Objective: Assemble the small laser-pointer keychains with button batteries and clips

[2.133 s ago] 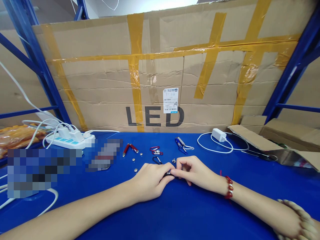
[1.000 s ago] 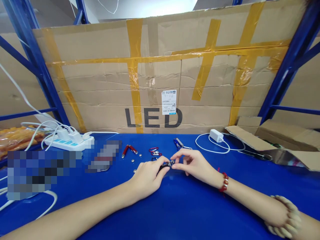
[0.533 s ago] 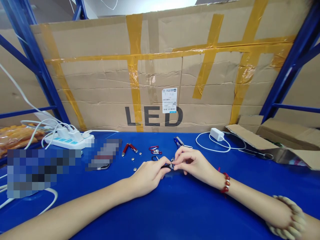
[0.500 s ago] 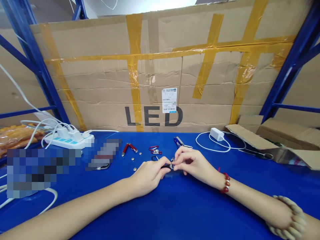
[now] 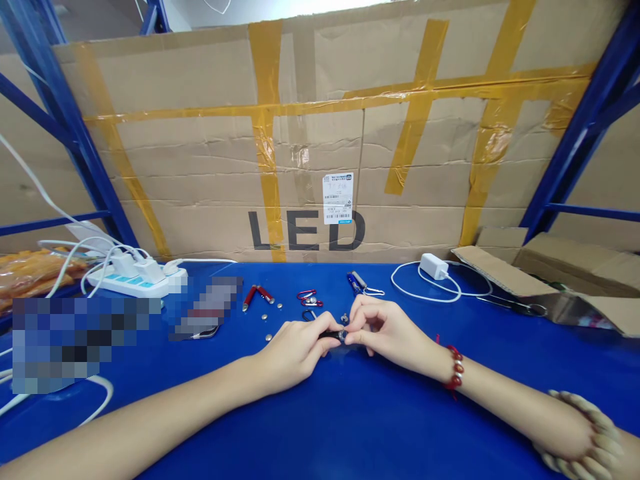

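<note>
My left hand (image 5: 295,347) pinches a small black tube (image 5: 328,335) between thumb and fingers; it looks like a mini flashlight. My right hand (image 5: 387,328) closes thumb and forefinger on the tube's silver end (image 5: 343,335), its other fingers curled. Just beyond the fingertips lies a small metal piece (image 5: 345,319). A black carabiner (image 5: 309,315) sits behind my left hand, with red carabiners (image 5: 307,295) farther back. Past my right hand lie a blue tube (image 5: 354,283) and a silver tube (image 5: 359,279). Two red tubes (image 5: 257,297) and small silver discs (image 5: 265,317) are to the left.
On the blue table (image 5: 320,413), a power strip (image 5: 135,280) with white cables and a blurred phone-like item (image 5: 210,308) stand left. A white charger (image 5: 434,266) with its cable and an open carton (image 5: 580,280) are right. A taped cardboard sheet (image 5: 210,167) rises behind.
Both hands stay nearly in place on the black tube. My right hand's fingers have shifted slightly at the silver end, and the metal piece behind shows more clearly.
</note>
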A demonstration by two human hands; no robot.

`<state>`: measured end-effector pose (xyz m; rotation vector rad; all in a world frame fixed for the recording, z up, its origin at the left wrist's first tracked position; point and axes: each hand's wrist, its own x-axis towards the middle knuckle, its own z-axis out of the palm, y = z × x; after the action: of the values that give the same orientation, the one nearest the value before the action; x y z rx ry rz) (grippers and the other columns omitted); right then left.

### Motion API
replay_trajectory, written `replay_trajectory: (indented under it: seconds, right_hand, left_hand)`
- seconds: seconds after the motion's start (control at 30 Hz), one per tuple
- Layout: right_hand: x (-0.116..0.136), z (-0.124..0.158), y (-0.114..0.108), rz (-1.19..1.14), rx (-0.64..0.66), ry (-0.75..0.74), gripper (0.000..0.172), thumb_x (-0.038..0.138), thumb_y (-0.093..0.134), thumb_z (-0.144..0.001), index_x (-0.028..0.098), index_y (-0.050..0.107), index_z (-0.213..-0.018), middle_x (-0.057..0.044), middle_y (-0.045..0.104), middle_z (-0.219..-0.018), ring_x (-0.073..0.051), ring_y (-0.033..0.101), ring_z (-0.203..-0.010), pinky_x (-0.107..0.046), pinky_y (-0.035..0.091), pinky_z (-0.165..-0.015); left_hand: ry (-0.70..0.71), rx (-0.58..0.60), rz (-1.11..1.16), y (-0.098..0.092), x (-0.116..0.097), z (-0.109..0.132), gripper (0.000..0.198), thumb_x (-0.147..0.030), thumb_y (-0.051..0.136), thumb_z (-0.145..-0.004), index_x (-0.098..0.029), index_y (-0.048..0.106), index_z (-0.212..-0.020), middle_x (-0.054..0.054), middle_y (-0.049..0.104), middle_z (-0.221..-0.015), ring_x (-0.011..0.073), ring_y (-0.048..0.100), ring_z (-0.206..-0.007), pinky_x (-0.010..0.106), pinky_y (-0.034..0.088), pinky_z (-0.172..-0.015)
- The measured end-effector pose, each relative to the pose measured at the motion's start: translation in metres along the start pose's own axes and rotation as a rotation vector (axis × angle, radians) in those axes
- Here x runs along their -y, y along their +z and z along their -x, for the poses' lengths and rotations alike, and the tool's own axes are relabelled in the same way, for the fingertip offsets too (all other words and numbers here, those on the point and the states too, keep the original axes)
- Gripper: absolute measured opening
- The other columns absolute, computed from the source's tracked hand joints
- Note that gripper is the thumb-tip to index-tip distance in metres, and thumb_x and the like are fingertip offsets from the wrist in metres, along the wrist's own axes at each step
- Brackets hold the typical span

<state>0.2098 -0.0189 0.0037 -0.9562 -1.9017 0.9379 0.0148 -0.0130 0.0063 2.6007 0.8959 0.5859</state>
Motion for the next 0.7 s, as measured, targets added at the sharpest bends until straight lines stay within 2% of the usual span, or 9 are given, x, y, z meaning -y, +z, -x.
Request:
replay_trajectory:
  seconds: [0.33,0.7]
  right_hand:
    - [0.0041,0.0020,0.0085,-0.007,-0.051,0.020,0.033,0.041,0.063,-0.071,0.016,0.045,-0.059,0.004,0.046,-0.066,-0.003,0.047,-0.038,-0.018,0.036,-0.037]
    - [0.0023,0.0004,0.0071,-0.007,0.021,0.189,0.034,0.044,0.062,-0.068,0.017,0.044,-0.058,0.006,0.047,-0.047,-0.005,0.042,-0.035,-0.017,0.029,-0.036]
  left_hand:
    - [-0.020,-0.043,0.011,0.0031,-0.0005,-0.0008,0.006,-0.022,0.038,-0.088,-0.022,0.044,-0.087,-0.003,0.061,-0.072,0.0133,0.060,-0.064,0.020,0.039,-0.057]
    - [-0.009,-0.023,-0.021,0.0024,-0.0014,-0.0002,0.006,-0.024,0.041,-0.087,-0.023,0.046,-0.091,-0.002,0.064,-0.097,0.0159,0.063,-0.082,0.022,0.043,-0.064]
